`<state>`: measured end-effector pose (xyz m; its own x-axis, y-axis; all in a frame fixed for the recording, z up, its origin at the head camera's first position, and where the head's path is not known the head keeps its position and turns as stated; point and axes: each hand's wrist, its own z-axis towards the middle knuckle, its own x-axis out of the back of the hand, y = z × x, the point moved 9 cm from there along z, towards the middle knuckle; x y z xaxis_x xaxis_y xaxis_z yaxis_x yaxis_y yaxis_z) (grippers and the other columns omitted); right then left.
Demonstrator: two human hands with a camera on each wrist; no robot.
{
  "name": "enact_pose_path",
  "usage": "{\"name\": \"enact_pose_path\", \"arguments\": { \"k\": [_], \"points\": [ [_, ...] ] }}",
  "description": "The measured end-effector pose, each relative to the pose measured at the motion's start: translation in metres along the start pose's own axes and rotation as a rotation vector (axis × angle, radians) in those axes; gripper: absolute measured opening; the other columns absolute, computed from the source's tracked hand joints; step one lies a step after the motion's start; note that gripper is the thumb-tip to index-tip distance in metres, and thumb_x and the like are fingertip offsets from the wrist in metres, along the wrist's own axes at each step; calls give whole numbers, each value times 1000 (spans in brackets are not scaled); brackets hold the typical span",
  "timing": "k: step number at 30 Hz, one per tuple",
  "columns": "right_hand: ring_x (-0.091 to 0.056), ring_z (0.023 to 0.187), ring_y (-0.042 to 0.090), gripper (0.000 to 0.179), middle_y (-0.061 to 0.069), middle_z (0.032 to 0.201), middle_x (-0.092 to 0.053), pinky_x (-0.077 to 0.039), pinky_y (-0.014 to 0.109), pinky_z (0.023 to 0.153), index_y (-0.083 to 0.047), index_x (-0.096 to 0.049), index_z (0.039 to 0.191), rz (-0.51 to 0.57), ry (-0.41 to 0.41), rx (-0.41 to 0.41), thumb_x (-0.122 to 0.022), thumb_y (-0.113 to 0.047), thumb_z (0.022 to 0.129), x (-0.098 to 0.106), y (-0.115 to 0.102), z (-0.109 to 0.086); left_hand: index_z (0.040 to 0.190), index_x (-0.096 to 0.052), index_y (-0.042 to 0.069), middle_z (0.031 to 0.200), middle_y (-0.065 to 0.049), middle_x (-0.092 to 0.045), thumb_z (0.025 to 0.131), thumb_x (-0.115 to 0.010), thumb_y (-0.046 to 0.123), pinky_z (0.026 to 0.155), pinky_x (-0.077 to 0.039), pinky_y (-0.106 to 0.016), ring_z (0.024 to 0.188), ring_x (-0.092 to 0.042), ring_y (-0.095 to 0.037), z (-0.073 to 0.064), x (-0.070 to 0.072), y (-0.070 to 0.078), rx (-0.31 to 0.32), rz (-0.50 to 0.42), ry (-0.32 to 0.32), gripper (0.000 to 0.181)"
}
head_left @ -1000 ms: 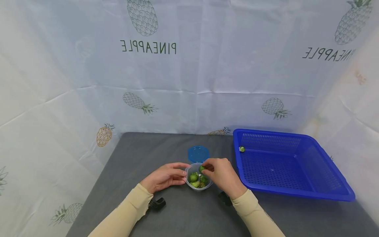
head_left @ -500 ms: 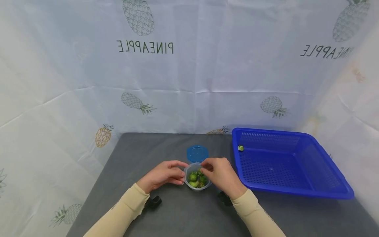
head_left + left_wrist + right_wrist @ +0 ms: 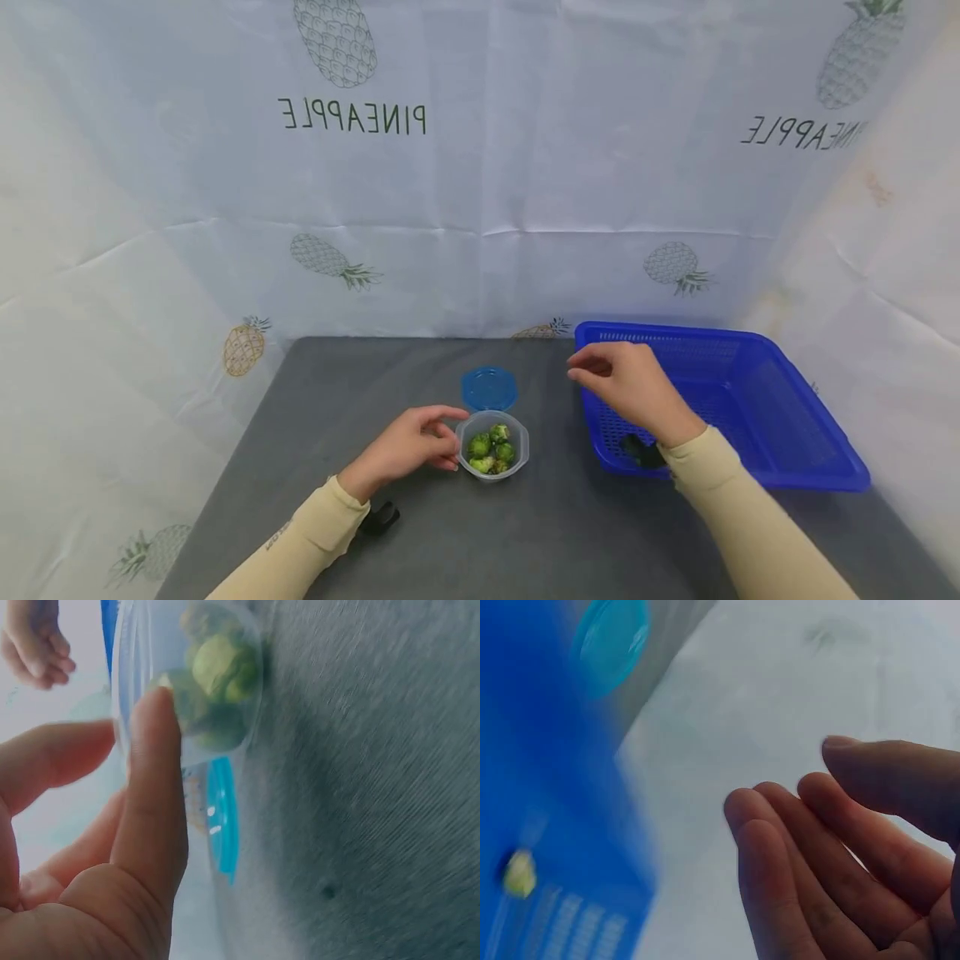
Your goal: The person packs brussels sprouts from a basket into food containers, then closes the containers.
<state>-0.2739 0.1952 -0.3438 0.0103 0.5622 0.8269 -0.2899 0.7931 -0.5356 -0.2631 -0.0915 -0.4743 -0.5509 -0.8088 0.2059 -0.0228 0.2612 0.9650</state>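
A clear plastic container (image 3: 519, 440) with several Brussels sprouts (image 3: 480, 445) in it stands on the grey table. My left hand (image 3: 408, 440) is at its left side; in the left wrist view the thumb (image 3: 154, 787) and index finger touch the container's outside, not curled round it. Over the left rim of a blue basket (image 3: 675, 329) hovers my right hand (image 3: 633, 387), its fingers loosely bent and holding nothing. One sprout (image 3: 519, 874) lies in the basket in the right wrist view; in the head view the right hand hides it.
Just behind the container lies a round blue lid (image 3: 489, 388). The basket takes up the right side of the table (image 3: 480, 542). A white curtain (image 3: 450, 183) printed with pineapples hangs around the back and sides.
The right hand has let go of a sprout inside the container, then moved right and up to the basket. My left hand has stayed beside the container.
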Motion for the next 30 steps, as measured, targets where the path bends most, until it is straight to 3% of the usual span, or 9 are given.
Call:
{"name": "enact_pose_path", "arguments": {
  "k": [4, 9, 14, 22, 30],
  "points": [
    [-76, 110, 32, 25, 9, 117, -81, -63, 55, 94, -11, -80, 126, -35, -66, -85, -71, -24, 107, 11, 49, 24, 154, -58, 9, 104, -13, -80, 103, -73, 13, 87, -69, -46, 92, -80, -27, 1, 1, -3, 24, -37, 11, 52],
    [-74, 114, 37, 27, 15, 121, -80, -62, 57, 97, -5, -80, 124, -36, -156, -122, -71, -23, 106, -10, 102, 49, 155, -56, 6, 105, -15, -79, 103, -73, 11, 88, -69, -46, 91, -80, -26, -2, 4, -7, 52, -86, 16, 55],
    [-75, 110, 37, 28, 19, 119, -79, -63, 55, 94, -2, -80, 121, -45, -203, -147, -71, -22, 104, -21, 134, 59, 156, -55, 3, 109, -20, -78, 102, -73, 9, 89, -69, -47, 91, -80, -25, 1, 0, -8, 66, -133, -2, 57],
    [-79, 91, 24, 23, 17, 107, -82, -65, 50, 86, -1, -83, 113, -26, -203, -230, -72, -18, 101, -28, 156, 66, 156, -54, 3, 110, -21, -78, 102, -75, 9, 89, -69, -46, 92, -81, -25, 0, -1, -11, 86, -173, -15, 59],
    [-81, 89, 25, 21, 20, 107, -82, -68, 44, 81, 2, -83, 111, 36, -196, -250, -74, -14, 100, -35, 160, 65, 156, -55, 3, 109, -20, -79, 102, -75, 10, 90, -68, -46, 92, -80, -24, 2, -2, -12, 90, -187, -17, 58]
  ]
}}
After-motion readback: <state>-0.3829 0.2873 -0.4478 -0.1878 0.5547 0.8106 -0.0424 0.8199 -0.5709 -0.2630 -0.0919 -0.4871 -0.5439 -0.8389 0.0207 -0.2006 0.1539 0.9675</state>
